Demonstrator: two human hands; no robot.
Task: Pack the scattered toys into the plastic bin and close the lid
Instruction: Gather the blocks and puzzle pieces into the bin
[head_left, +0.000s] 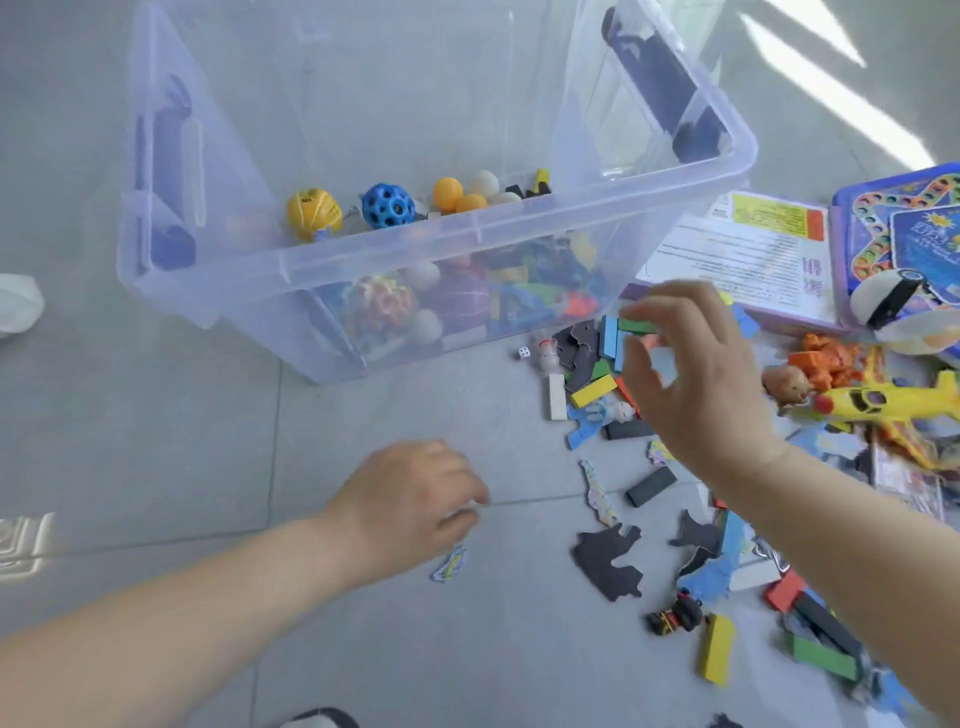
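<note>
The right hand (696, 384) pinches a green block (638, 326) near the bin (457, 236); the left hand (410, 501) has curled fingers, whether holding something I cannot tell.

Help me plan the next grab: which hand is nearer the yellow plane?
Right. Right hand just left of the yellow plane; left hand far to its lower-left.

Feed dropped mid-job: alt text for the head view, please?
The right hand pinches a green block above scattered toys beside an open clear plastic bin partly filled with balls and toys. The left hand, fingers curled, is low over the floor by a puzzle piece.
</note>
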